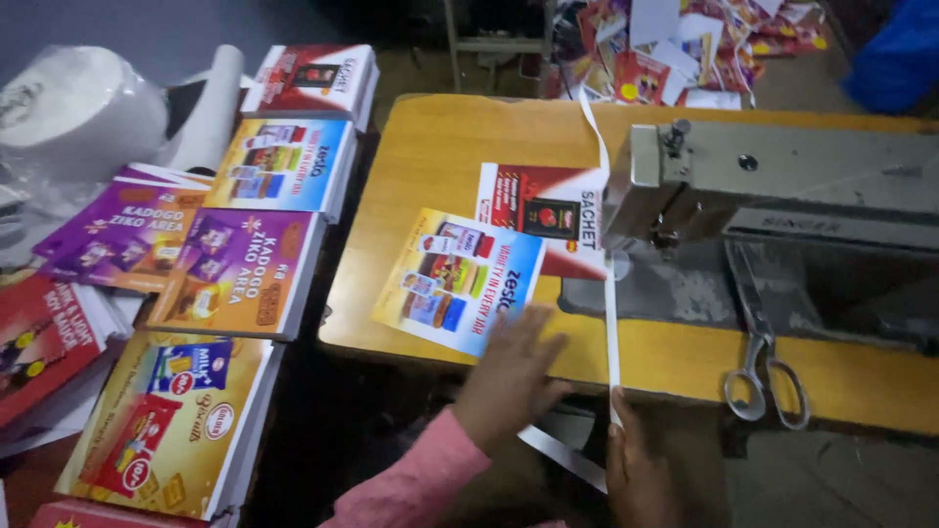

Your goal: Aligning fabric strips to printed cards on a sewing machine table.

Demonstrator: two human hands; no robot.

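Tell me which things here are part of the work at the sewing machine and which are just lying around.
In use:
- left hand flat on the blue and yellow printed sheet
- right hand holding the white tape
- red printed sheet at the sewing machine

Lying about:
- scissors on the table
- stacks of printed sheets at left
- white roll
- paper scraps on the floor

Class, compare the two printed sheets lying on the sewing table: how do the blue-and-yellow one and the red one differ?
The blue-and-yellow sheet lies nearer the person, tilted, with the left hand on its near corner; the red sheet lies farther back, squarer to the table edge, untouched. The blue-and-yellow sheet overlaps the red sheet's near edge. The white tape, held by the right hand, runs past the red sheet's right side. Both lie flat.
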